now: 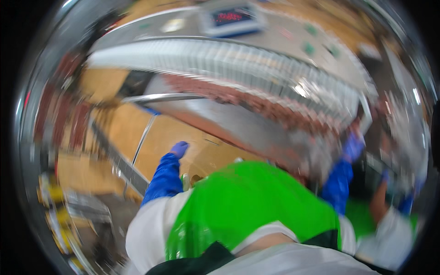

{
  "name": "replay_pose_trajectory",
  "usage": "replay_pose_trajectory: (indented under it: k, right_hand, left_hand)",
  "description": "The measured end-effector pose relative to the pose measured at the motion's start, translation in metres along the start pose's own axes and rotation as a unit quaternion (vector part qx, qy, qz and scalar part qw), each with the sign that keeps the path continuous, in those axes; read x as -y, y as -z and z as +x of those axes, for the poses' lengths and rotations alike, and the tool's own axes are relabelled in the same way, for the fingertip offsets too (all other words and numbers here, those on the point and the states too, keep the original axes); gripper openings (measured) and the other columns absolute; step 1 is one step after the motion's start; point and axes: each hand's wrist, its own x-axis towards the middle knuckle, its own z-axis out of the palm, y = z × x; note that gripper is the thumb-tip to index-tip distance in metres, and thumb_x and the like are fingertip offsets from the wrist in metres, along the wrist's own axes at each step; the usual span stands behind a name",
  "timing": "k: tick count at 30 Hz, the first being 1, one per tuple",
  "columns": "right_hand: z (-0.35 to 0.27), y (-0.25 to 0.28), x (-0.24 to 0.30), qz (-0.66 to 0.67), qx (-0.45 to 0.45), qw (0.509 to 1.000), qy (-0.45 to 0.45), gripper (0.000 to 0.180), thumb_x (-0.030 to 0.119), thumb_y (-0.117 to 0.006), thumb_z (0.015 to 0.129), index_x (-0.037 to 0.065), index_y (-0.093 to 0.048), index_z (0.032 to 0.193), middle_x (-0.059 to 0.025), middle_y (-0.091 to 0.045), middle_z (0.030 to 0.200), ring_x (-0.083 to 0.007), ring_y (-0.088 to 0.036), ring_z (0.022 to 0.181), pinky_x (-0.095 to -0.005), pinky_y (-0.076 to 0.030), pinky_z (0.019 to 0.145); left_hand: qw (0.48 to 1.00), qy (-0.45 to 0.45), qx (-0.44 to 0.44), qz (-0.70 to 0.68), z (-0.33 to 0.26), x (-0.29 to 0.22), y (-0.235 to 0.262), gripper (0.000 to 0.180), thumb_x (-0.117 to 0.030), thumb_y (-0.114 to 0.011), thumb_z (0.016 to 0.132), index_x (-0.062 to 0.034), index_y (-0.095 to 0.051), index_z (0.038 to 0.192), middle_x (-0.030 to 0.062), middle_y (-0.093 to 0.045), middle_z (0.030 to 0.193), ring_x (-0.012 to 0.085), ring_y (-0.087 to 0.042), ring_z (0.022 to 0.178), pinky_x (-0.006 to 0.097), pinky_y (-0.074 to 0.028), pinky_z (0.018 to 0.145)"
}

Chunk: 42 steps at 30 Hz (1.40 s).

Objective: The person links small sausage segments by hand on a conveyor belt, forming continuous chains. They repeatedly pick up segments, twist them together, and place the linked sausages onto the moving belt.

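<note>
Bright green glossy plastic apron (247, 206) worn over chest, wrinkled, highlights seen on lower left part. White short-sleeved top (151, 229) worn beneath, black strap or band seen at lower edge. Long blue sleeve covers (162, 181) worn on both forearms, creased and shiny. Left hand (179, 148) covered by purple-blue glove; right hand (354, 147) likewise gloved, outline blurred. No markings made out on clothing.

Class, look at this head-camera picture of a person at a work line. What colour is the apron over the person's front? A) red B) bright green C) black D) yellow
B: the apron across the person's front is bright green, seen between the left hand and the right hand, both in blue gloves and blue sleeve covers.
</note>
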Motion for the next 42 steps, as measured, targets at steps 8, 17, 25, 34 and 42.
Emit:
replay_pose_trajectory:
  k: [8, 17, 25, 34, 42]
  right_hand:
    - [-0.119, -0.087, -0.016, -0.157, 0.07, 0.985, -0.018, 0.022, 0.025, -0.067, 0.088, 0.005, -0.063, 0.096, -0.018, -0.061, 0.079, -0.0369, -0.062, 0.074, -0.0408, -0.049, 0.066]
    - [0.015, 0.027, -0.002, -0.188, -0.166, 0.943, 0.219, 0.064, 0.016, -0.079, 0.077, -0.003, -0.05, 0.131, -0.014, -0.058, 0.119, -0.0247, -0.058, 0.108, -0.0353, -0.045, 0.1]
    - [-0.007, 0.011, -0.04, 0.055, 0.031, 0.997, -0.052, 0.026, 0.019, -0.055, 0.099, -0.002, -0.057, 0.115, -0.0035, -0.062, 0.1, -0.0085, -0.053, 0.081, -0.0255, -0.046, 0.072]
    - [-0.082, -0.046, -0.013, -0.065, 0.139, 0.988, 0.031, 0.02, 0.013, -0.061, 0.092, 0.001, -0.056, 0.107, -0.004, -0.059, 0.088, -0.0113, -0.055, 0.075, -0.0284, -0.049, 0.068]
    - [0.008, 0.021, 0.025, -0.167, -0.086, 0.951, 0.245, 0.059, 0.004, -0.073, 0.082, 0.005, -0.04, 0.131, -0.0137, -0.051, 0.123, -0.0238, -0.051, 0.112, -0.0435, -0.039, 0.104]
  left_hand:
    - [0.994, 0.06, 0.063, -0.067, 0.01, 0.015, -0.016, 0.034, -0.025, -0.059, 0.091, 0.0029, -0.066, 0.11, 0.0096, -0.068, 0.091, 0.0163, -0.063, 0.08, 0.03, -0.051, 0.073]
    - [0.995, 0.041, 0.083, 0.046, 0.004, 0.044, -0.015, 0.043, -0.034, -0.05, 0.091, 0.0033, -0.067, 0.101, 0.0181, -0.069, 0.088, 0.0265, -0.066, 0.082, 0.039, -0.05, 0.074]
    - [0.999, 0.017, -0.012, 0.032, -0.017, -0.041, 0.004, 0.038, -0.033, -0.054, 0.092, -0.0059, -0.067, 0.116, 0.0162, -0.067, 0.117, 0.0302, -0.062, 0.111, 0.038, -0.046, 0.098]
    - [0.991, 0.086, 0.015, 0.098, -0.048, -0.013, 0.001, 0.042, -0.038, -0.055, 0.09, -0.0068, -0.068, 0.114, 0.0161, -0.067, 0.116, 0.0303, -0.062, 0.11, 0.04, -0.047, 0.096]
    - [0.992, 0.099, 0.013, 0.078, -0.045, -0.012, 0.002, 0.046, -0.041, -0.057, 0.087, -0.0079, -0.068, 0.116, 0.017, -0.065, 0.121, 0.0274, -0.06, 0.115, 0.038, -0.044, 0.101]
